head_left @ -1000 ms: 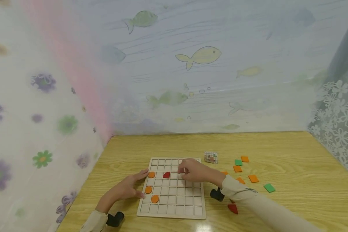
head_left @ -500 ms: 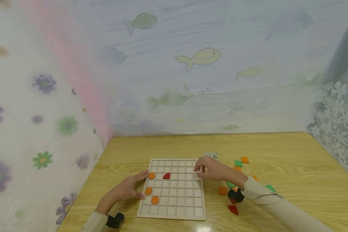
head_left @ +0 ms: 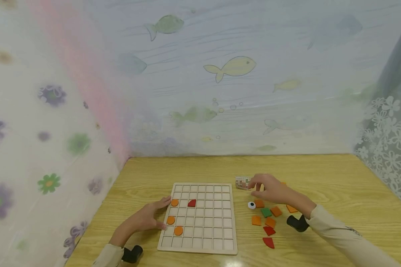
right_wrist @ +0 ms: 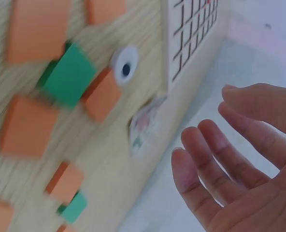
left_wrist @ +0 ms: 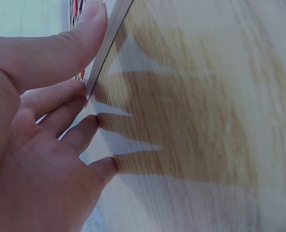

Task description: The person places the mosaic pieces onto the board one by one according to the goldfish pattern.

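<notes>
Wood-grain desk (head_left: 173,168) | left hand (head_left: 147,216) spread, touching pale wooden grid board (head_left: 208,222) | right hand (head_left: 270,189) loosely wide, near small white gridded card (head_left: 242,183), print unreadable

From my head, the camera looks forward and down, farthest off, the board (head_left: 208,222) low in mid-frame. My left-wrist camera looks close along my left hand (left_wrist: 46,150), tilted, sharing the board's edge, upper left. My right-wrist view, also tilted, shares the eye disc (right_wrist: 125,65), upper middle, and board, upper right.
</notes>
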`<state>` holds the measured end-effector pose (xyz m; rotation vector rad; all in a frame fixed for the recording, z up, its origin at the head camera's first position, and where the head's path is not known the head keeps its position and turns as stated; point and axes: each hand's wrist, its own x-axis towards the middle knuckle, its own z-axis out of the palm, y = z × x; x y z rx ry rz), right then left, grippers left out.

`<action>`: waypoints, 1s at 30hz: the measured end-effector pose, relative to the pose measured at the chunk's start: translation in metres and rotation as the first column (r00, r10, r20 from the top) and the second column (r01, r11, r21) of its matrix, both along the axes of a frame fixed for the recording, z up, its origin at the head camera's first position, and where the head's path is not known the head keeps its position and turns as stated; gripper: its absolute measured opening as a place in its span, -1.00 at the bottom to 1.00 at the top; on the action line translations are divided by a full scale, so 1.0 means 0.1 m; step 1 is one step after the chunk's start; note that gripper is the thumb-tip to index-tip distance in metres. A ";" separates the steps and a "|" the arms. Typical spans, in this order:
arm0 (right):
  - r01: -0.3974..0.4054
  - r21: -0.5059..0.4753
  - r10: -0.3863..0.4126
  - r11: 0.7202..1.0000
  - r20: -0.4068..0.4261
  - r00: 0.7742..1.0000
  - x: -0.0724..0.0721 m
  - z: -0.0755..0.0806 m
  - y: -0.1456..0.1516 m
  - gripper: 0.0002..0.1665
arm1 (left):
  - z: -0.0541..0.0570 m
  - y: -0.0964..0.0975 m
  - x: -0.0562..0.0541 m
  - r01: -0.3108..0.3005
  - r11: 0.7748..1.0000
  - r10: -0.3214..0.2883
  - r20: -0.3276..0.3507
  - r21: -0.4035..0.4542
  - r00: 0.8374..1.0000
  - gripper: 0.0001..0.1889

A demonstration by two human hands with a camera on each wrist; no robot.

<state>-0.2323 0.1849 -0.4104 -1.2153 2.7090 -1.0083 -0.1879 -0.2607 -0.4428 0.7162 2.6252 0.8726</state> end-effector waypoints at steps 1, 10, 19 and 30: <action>0.014 0.007 -0.015 1.000 0.004 1.000 0.00 0.00 0.05 -0.85 | 0.00 0.00 0.00 -0.001 1.000 0.001 0.000 0.000 1.000 -0.04; 0.142 0.038 -0.141 0.989 -0.015 0.990 0.01 0.02 0.47 -0.83 | -0.01 0.00 0.00 -0.008 1.000 0.008 0.011 -0.003 1.000 -0.05; 0.216 0.032 -0.213 0.976 -0.075 0.974 -0.04 -0.08 0.78 -0.68 | -0.01 -0.01 -0.02 -0.002 1.000 0.002 0.001 -0.014 1.000 -0.05; 0.260 0.031 -0.259 0.965 -0.017 0.966 -0.14 -0.27 0.96 -0.64 | -0.02 -0.01 -0.01 -0.008 1.000 0.008 0.000 -0.011 1.000 -0.04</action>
